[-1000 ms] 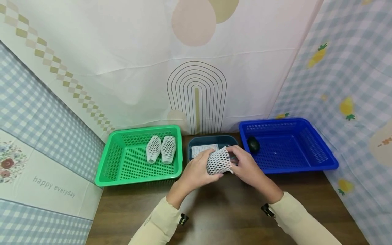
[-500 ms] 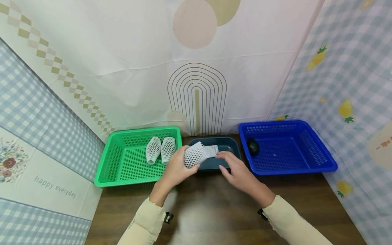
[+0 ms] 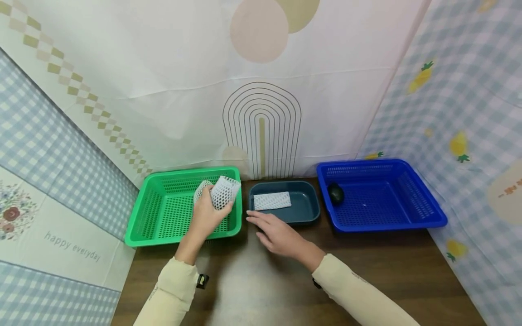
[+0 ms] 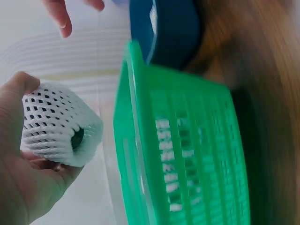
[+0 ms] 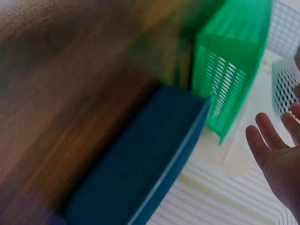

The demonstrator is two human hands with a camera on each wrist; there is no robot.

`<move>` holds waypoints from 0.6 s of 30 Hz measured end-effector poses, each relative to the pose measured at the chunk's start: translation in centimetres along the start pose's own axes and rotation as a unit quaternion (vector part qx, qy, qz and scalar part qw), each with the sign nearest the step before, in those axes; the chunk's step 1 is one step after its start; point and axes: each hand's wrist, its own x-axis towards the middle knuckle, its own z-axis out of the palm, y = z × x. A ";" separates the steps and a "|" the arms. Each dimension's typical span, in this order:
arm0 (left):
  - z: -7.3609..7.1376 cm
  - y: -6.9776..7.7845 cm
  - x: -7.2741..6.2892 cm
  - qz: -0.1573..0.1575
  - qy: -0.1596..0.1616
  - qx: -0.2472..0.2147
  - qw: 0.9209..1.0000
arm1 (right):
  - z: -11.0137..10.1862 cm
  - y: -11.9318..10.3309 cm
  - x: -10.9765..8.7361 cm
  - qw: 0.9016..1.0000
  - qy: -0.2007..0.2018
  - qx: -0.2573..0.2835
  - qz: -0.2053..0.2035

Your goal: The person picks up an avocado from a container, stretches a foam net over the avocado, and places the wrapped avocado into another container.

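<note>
My left hand (image 3: 207,213) holds a dark fruit wrapped in a white foam net sleeve (image 3: 225,194) over the right part of the green basket (image 3: 175,215). In the left wrist view, fingers and thumb curl round the foam-netted fruit (image 4: 61,124), and its dark skin shows through the end hole. Behind that hand another netted piece (image 3: 200,189) is partly visible in the basket. My right hand (image 3: 281,236), fingers extended and holding nothing, hovers by the near edge of the dark teal tray (image 3: 303,208). A flat white foam net sleeve (image 3: 272,200) lies in that tray.
At the right stands a blue basket (image 3: 383,199) with one dark green, avocado-like fruit (image 3: 335,194) near its left wall. All the containers sit in a row on a brown wooden table (image 3: 261,290), against a cloth-covered wall (image 3: 183,122).
The left hand has carried the netted fruit leftward from over the tray to the green basket. The right hand has let go of the net and moved left, toward the tray's front.
</note>
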 end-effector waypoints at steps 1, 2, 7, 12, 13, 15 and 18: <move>-0.3 -0.3 0.3 -0.006 0.002 0.000 1.000 | 0.4 0.0 0.2 1.000 -0.012 -0.006 -0.003; -0.6 -0.6 0.7 -0.010 0.002 0.003 1.000 | 0.8 -0.1 0.5 1.000 -0.024 -0.011 -0.007; -2.2 -2.4 2.7 -0.031 -0.005 0.021 0.999 | 2.6 -0.1 1.3 0.995 -0.082 -0.061 -0.023; -3.7 -4.1 4.5 -0.070 -0.023 0.047 0.996 | 3.9 -0.3 1.4 0.987 -0.116 -0.102 -0.037; -4.0 -4.4 4.8 -0.079 -0.026 0.050 0.995 | 4.0 -0.3 1.4 0.987 -0.120 -0.104 -0.036; -4.5 -5.0 5.2 -0.095 -0.033 0.055 0.993 | 4.2 -0.3 1.4 0.985 -0.127 -0.109 -0.033; -5.2 -5.7 5.7 -0.112 -0.046 0.062 0.991 | 4.3 -0.4 1.4 0.984 -0.132 -0.118 -0.030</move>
